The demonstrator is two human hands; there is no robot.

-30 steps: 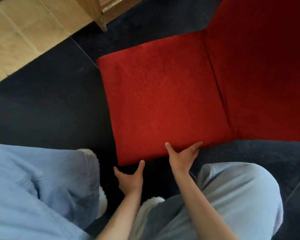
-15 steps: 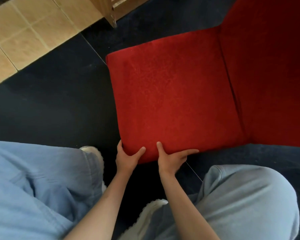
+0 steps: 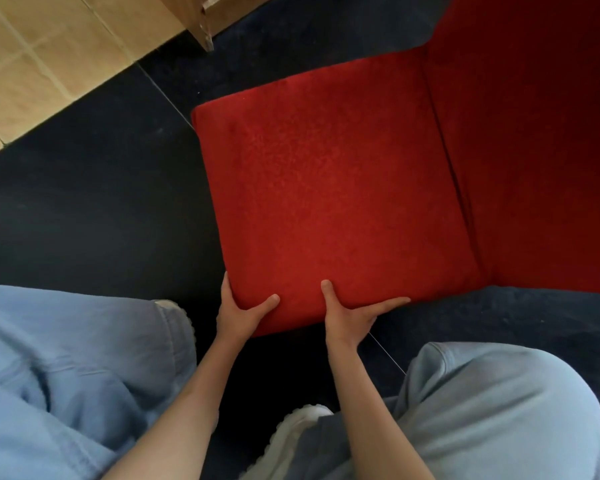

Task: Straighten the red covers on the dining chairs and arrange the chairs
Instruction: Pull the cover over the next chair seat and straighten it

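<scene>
A dining chair in a red velvety cover fills the middle and right of the head view: the square seat (image 3: 333, 199) lies flat and the backrest (image 3: 541, 133) rises at the right. My left hand (image 3: 238, 315) grips the seat's near left corner, thumb on top and fingers hidden under the edge. A little to the right, my right hand (image 3: 349, 318) holds the near edge, thumb on top and fingers stretched along the side of the cover. The cover on the seat looks smooth.
Dark carpet (image 3: 84, 209) lies under the chair, and tan floor tiles (image 3: 39, 64) are at the top left. A wooden furniture leg (image 3: 201, 26) stands at the top. My knees in light blue trousers (image 3: 499, 410) and white shoes (image 3: 298, 424) crowd the bottom.
Both hands rose from just below the seat's near edge and took hold of it. The left hand went to the corner, and the view moved closer to the chair.
</scene>
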